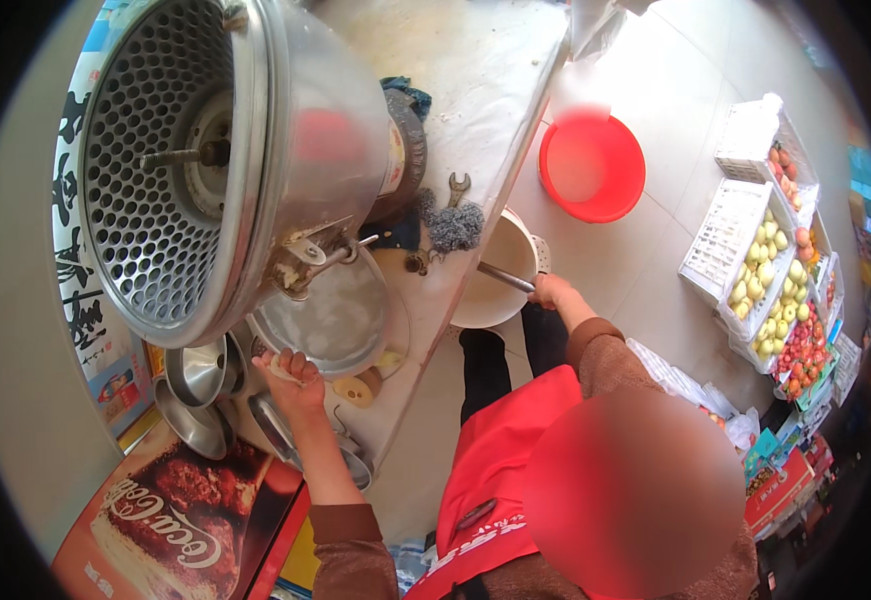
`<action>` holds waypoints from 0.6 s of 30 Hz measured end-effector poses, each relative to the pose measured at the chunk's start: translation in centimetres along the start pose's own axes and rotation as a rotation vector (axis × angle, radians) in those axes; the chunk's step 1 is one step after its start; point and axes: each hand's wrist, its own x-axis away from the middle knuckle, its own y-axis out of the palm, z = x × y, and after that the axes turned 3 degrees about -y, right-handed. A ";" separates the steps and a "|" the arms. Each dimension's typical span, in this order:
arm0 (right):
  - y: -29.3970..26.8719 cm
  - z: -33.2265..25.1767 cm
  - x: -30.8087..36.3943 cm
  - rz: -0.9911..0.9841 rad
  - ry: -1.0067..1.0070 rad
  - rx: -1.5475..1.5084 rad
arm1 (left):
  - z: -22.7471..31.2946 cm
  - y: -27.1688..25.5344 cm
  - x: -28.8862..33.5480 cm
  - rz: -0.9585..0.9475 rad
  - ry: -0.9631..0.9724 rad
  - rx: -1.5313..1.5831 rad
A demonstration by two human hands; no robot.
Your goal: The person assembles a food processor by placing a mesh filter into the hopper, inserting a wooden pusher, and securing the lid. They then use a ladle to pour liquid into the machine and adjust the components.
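Observation:
My left hand (pixel 294 382) is closed, fingers curled round a small pale thing I cannot make out, above the bench beside a round grey metal lid (pixel 334 318). Over a white bucket (pixel 516 248) at the bench's edge, my right hand (pixel 553 292) grips a metal rod (pixel 506 277); its other end reaches toward the bench side. A large metal machine (pixel 331 130) stands tilted on the bench at the left, its perforated drum (pixel 146 130) exposed with a shaft in the middle. A latch with a bar (pixel 331 262) hangs off its rim.
A wrench (pixel 459 188) and steel wool (pixel 456 228) lie on the bench (pixel 491 90). Steel bowls (pixel 194 415) sit at the left near a printed red box (pixel 171 520). Beyond the bench, a red bucket (pixel 596 200) and crates of fruit (pixel 721 245) stand on the floor.

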 end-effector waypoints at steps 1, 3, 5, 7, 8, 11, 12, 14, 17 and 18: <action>-0.7 -0.3 0.6 0.019 -0.054 0.018 | -0.1 0.2 0.0 -0.001 -0.013 0.005; -2.2 -0.5 2.0 0.152 -0.108 0.082 | -0.4 0.6 0.2 -0.097 -0.048 0.047; -1.9 -0.8 4.0 0.376 -0.114 0.176 | -1.0 0.9 0.6 -0.067 -0.057 0.079; -0.5 -1.2 5.4 0.489 -0.089 0.223 | -1.7 1.3 0.8 0.003 -0.047 0.079; 0.6 -1.4 5.8 0.549 -0.073 0.281 | -2.1 1.5 0.9 0.063 -0.035 0.063; 4.4 -2.1 6.1 0.521 -0.025 0.222 | -3.0 1.7 1.4 0.125 -0.037 0.063; 5.3 -2.1 6.2 0.515 -0.091 0.126 | -3.4 1.7 1.4 0.144 -0.038 0.044; 5.9 -1.4 6.6 0.447 -0.134 -0.040 | -3.7 1.6 1.6 0.128 -0.065 0.065; 4.0 0.9 8.7 -0.187 0.066 -0.960 | -4.0 1.3 1.9 0.051 -0.097 0.021; 3.0 1.9 10.2 -0.252 0.142 -1.064 | -4.2 1.1 2.0 0.051 -0.101 -0.019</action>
